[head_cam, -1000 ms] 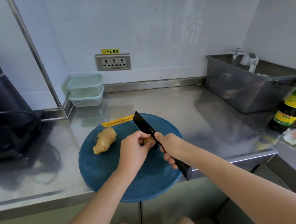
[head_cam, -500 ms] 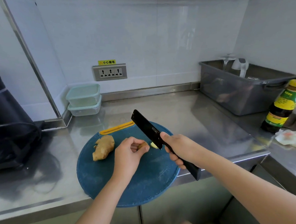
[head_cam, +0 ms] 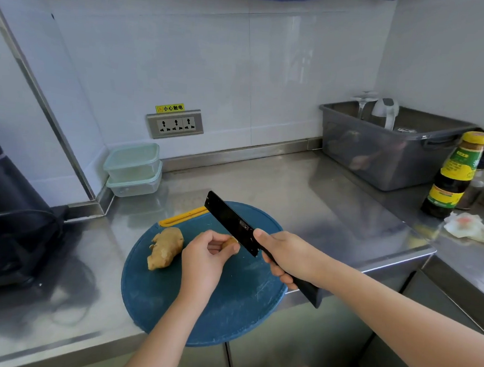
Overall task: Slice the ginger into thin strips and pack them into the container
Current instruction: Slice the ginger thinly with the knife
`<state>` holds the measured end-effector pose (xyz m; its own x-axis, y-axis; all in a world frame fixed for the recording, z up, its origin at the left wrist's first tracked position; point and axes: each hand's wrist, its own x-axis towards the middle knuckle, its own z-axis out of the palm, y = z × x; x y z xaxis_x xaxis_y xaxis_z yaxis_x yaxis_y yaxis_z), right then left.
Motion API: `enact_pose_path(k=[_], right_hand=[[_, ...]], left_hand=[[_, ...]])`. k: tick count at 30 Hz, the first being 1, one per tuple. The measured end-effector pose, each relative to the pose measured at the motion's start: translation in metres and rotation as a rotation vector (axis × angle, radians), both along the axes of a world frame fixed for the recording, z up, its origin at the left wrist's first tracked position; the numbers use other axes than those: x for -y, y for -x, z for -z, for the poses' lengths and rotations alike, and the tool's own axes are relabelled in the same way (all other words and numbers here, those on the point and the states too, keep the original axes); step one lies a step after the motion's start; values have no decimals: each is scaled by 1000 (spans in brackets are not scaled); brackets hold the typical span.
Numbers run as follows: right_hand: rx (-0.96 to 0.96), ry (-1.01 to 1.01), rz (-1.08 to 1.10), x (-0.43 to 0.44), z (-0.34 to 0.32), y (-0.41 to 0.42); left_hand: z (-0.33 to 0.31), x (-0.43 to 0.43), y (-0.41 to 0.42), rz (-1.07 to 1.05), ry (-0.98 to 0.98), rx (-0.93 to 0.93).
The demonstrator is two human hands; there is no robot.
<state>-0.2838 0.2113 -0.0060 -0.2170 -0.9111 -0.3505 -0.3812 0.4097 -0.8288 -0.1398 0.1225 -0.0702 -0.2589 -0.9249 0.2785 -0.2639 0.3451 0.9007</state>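
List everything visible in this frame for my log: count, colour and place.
counter: one, steel, lower frame
cutting board: one, blue, round, yellow slot, counter's front edge
large ginger piece: one, tan, board's left part
small ginger piece: one, tan, held at board's middle
knife: one, black, held over the board
lidded containers: two, clear with pale green lids, stacked, back left corner
socket panel: one, grey, wall
tub: one, grey, back right
sauce bottle: one, dark, yellow cap, far right
crumpled paper: one, white, beside the bottle
bag: one, dark, far left
left hand: pinches the small ginger piece
right hand: grips the knife handle
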Motion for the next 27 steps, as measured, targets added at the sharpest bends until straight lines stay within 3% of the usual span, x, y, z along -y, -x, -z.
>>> enact_pose_path(k=[27], right_hand=[[-109,-98,25,2,-7,-16]], left_hand=[[-5,-5,0,-14,32,34]])
